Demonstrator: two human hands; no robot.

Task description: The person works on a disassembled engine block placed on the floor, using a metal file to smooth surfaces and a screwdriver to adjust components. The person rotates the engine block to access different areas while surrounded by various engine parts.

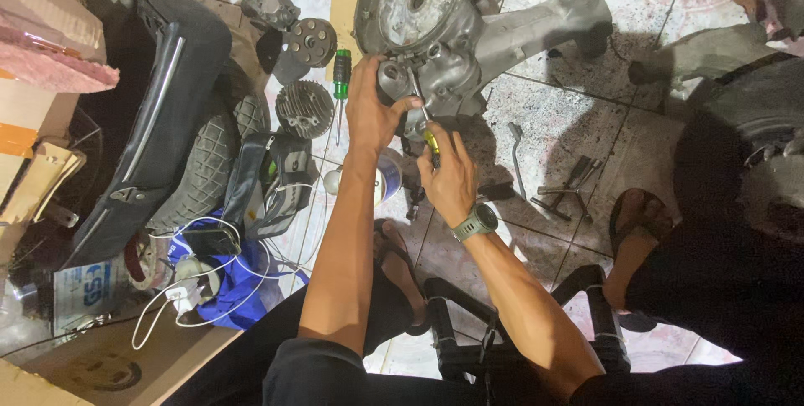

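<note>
My right hand [448, 178] has its grip closed around the yellow-handled screwdriver [425, 125], whose shaft angles up into the grey engine casing [435, 29] lying on the tiled floor [578, 113]. My left hand [373, 104] clasps the casing's lower edge, just beside the shaft. A green-handled screwdriver [341, 79] lies left of that hand.

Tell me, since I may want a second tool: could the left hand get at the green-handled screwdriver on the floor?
Probably yes. The green-handled screwdriver lies just beside the left hand, nothing between them, but that hand now rests on the engine casing.
</note>
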